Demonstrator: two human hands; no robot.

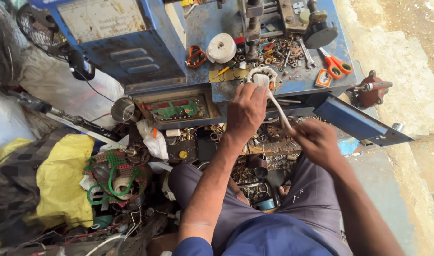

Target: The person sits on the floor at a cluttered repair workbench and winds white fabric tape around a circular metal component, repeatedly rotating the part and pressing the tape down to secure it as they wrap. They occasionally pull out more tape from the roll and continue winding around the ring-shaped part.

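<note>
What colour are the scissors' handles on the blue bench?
Orange scissors, clearest in the head view.

Scissors (338,65) lie right of the tape roll (221,48) on the bench (302,80).

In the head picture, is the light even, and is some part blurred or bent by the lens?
Head view: hard sunlight bleaches the concrete floor at right, while the clutter at left lies in shade; the right hand and white tape look slightly motion-blurred; the left hand is sharper; edges bow outward, wide-angle.
</note>
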